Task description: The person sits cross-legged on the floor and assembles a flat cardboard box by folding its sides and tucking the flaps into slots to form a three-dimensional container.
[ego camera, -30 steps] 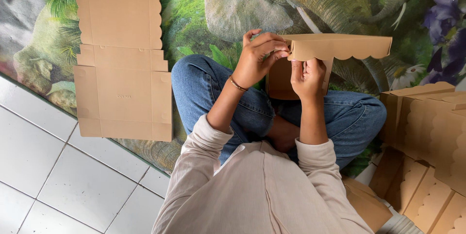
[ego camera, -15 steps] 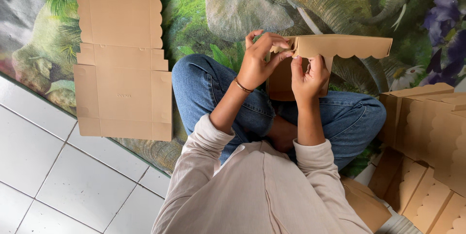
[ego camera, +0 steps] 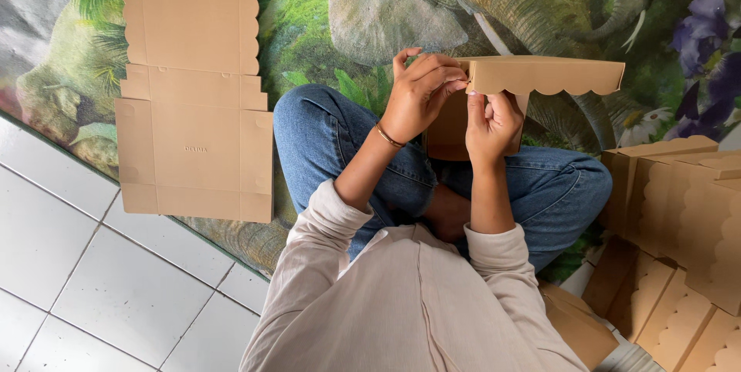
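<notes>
Cardboard is everywhere I look: plain brown, matte, cut with wavy scalloped edges. I have one half-folded box (ego camera: 540,76) up in front of me, held over my crossed legs in blue jeans (ego camera: 324,136), its long scalloped flap running out to the right. My left hand (ego camera: 421,94) is curled at the box's left corner, fingertips pinched shut on the edge of the board there. My right hand (ego camera: 492,121) sits just beneath it, fingers closed around the lower panel, thumb pointing up against the corner. A thin bracelet (ego camera: 388,136) circles my left wrist.

One flat unfolded box blank (ego camera: 193,86) lies to the left, a tall creased sheet of several panels, its near edge overhanging onto the white tiled floor (ego camera: 93,295). To the right I see a pile of folded boxes and scalloped sheets (ego camera: 679,233), stacked and overlapping so that I cannot count them surely. All of it rests on a printed mat (ego camera: 370,9) with an elephant, green leaves and purple flowers, smooth and glossy.

Open room lies near left over the tiles, and far ahead on the mat between blank and pile; the right side is crowded.
</notes>
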